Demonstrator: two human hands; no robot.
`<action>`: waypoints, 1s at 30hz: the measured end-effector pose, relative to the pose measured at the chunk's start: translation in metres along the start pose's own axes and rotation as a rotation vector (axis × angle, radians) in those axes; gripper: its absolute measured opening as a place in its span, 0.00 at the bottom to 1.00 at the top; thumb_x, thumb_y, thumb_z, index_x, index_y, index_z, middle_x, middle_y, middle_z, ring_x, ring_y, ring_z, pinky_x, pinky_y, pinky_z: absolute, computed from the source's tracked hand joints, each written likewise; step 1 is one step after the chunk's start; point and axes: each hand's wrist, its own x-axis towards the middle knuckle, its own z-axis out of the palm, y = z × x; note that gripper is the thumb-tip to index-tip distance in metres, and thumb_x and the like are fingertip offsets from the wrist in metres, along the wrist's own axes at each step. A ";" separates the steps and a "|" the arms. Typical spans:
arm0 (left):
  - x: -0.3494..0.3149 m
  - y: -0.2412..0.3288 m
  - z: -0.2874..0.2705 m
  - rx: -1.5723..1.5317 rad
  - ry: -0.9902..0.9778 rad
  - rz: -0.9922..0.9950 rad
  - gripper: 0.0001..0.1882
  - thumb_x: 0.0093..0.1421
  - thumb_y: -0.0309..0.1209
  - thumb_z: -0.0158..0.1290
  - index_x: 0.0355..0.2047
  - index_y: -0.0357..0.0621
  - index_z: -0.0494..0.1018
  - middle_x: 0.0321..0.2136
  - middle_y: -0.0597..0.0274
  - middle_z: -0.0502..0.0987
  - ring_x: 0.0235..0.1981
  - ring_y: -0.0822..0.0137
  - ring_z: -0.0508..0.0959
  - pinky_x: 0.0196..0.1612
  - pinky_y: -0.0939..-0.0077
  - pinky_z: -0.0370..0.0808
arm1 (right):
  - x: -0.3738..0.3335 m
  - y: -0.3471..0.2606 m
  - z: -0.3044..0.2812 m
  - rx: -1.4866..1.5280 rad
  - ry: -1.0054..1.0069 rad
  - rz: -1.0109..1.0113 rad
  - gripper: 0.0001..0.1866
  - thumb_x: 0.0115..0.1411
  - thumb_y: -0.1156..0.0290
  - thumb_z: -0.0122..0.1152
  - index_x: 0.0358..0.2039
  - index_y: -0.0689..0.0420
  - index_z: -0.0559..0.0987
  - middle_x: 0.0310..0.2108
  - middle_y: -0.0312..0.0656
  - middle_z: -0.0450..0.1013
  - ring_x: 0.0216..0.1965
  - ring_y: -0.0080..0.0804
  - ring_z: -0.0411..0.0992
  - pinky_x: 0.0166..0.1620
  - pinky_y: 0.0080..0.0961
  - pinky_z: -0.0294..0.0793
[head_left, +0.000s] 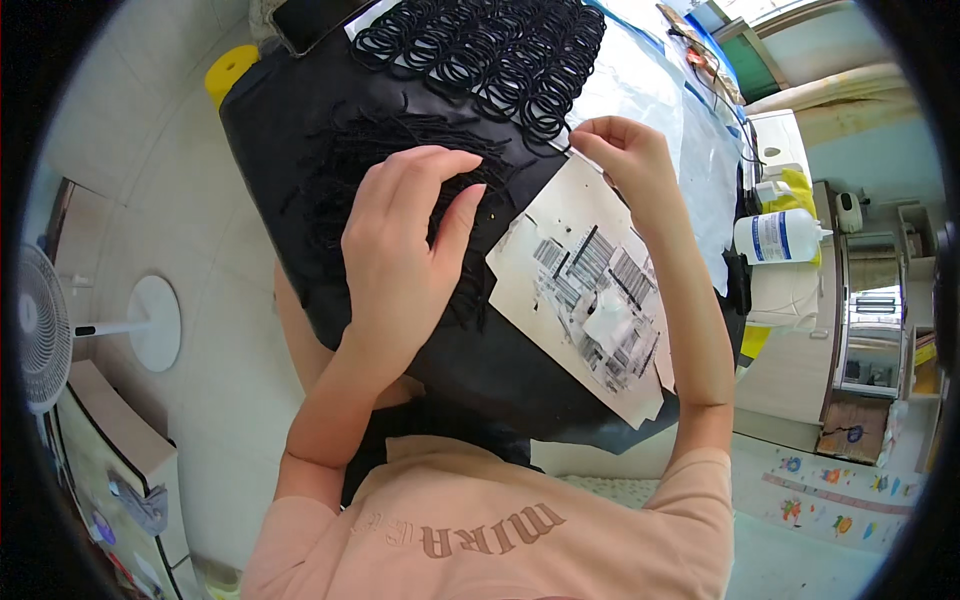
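Rows of thin black cord loops (480, 60) lie overlapping on a white sheet at the table's far side. At their near right corner, my right hand (632, 160) pinches a black loop (560, 148) between thumb and fingertips. My left hand (400, 240) hovers over a loose heap of short black cords (345, 170). Its thumb and index finger stand apart, and I see nothing between them. The heap is partly hidden under this hand. A stained pale board (610, 370) with a smeared grey-black print lies below my right hand.
A black cover (470, 375) drapes the table. A white squeeze bottle (775, 238) lies at the right, beside a yellow item. A dark phone-like slab (312, 22) and a yellow roll (232, 72) sit at the far left. A white fan (45, 325) stands on the floor.
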 end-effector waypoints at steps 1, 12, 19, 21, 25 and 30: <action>0.000 -0.001 -0.001 -0.009 -0.023 -0.037 0.10 0.55 0.24 0.60 0.39 0.43 0.77 0.37 0.60 0.78 0.41 0.56 0.76 0.45 0.65 0.73 | 0.011 0.008 0.002 0.027 -0.004 0.027 0.10 0.56 0.67 0.66 0.33 0.60 0.84 0.24 0.29 0.75 0.19 0.11 0.60 0.23 0.12 0.56; -0.011 -0.014 0.007 0.169 -0.153 -0.002 0.13 0.50 0.20 0.59 0.38 0.41 0.78 0.38 0.62 0.76 0.42 0.59 0.74 0.46 0.64 0.70 | 0.048 0.038 0.018 -0.148 0.096 -0.036 0.11 0.54 0.66 0.68 0.34 0.61 0.83 0.23 0.33 0.76 0.22 0.15 0.66 0.25 0.16 0.63; -0.013 -0.015 0.009 0.222 -0.174 0.002 0.12 0.51 0.22 0.60 0.37 0.41 0.79 0.38 0.63 0.76 0.42 0.60 0.73 0.45 0.65 0.69 | 0.020 0.030 0.008 -0.238 0.093 -0.093 0.10 0.56 0.65 0.65 0.33 0.58 0.83 0.20 0.34 0.74 0.21 0.19 0.68 0.27 0.20 0.67; -0.013 -0.015 0.009 0.230 -0.175 0.006 0.11 0.51 0.23 0.61 0.37 0.41 0.79 0.38 0.63 0.76 0.42 0.60 0.73 0.45 0.66 0.69 | 0.011 0.032 0.006 -0.247 0.072 -0.102 0.09 0.56 0.65 0.65 0.33 0.58 0.83 0.19 0.34 0.74 0.21 0.19 0.68 0.27 0.21 0.66; -0.013 -0.015 0.009 0.237 -0.191 -0.006 0.10 0.51 0.24 0.62 0.36 0.42 0.79 0.37 0.63 0.76 0.41 0.59 0.74 0.46 0.66 0.71 | -0.006 0.031 0.007 -0.270 0.057 -0.140 0.08 0.57 0.66 0.64 0.33 0.58 0.83 0.17 0.34 0.71 0.19 0.18 0.65 0.26 0.22 0.64; -0.011 -0.007 0.008 0.269 -0.216 -0.007 0.09 0.51 0.25 0.63 0.33 0.42 0.77 0.36 0.62 0.76 0.40 0.59 0.74 0.45 0.66 0.71 | -0.022 0.026 0.003 -0.266 0.018 -0.111 0.09 0.57 0.67 0.64 0.33 0.58 0.83 0.16 0.34 0.71 0.18 0.18 0.63 0.24 0.23 0.63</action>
